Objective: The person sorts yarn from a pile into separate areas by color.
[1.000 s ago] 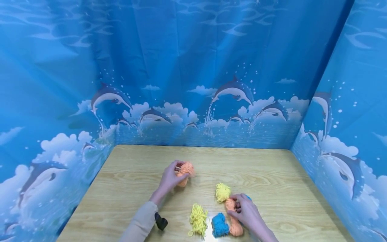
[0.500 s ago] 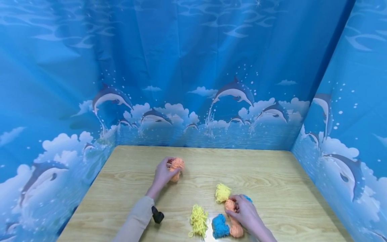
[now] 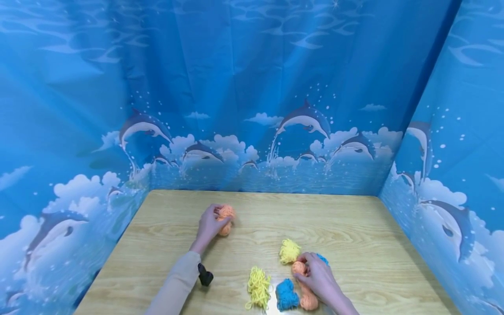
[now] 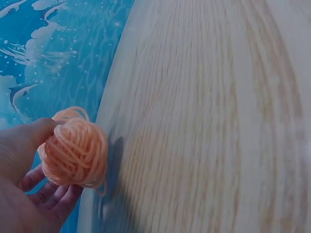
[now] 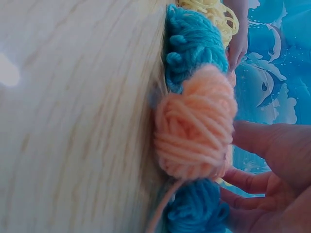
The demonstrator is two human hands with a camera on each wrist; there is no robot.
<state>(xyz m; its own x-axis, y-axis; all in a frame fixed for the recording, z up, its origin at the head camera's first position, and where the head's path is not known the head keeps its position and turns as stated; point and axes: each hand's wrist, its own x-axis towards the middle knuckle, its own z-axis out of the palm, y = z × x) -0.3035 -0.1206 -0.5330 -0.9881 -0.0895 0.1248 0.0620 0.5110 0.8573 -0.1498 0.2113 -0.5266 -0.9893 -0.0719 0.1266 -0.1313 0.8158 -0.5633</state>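
My left hand [image 3: 208,226] holds a ball of orange yarn [image 3: 226,212] over the far left part of the table, thumb and fingers on either side of it. In the left wrist view the orange yarn [image 4: 77,153] shows loose loops at its edges. At the near right, my right hand [image 3: 320,280] grips an orange yarn ball [image 3: 298,267]. A second orange lump of yarn [image 3: 309,300] lies just nearer, beside blue yarn [image 3: 286,296]. More blue yarn [image 3: 323,259] peeks out behind the right hand, mostly hidden. Yellow yarn [image 3: 289,251] sits left of its fingertips.
A loose, tangled bundle of yellow yarn [image 3: 258,287] lies near the table's front, left of the blue yarn. The wooden table [image 3: 173,214] is bordered by a dolphin-print curtain [image 3: 244,109] at the back and sides. A black strap piece [image 3: 205,275] sits on the left sleeve.
My left hand has moved left and slightly farther back, carrying the orange yarn with it. The right hand has stayed almost in place at its orange ball.
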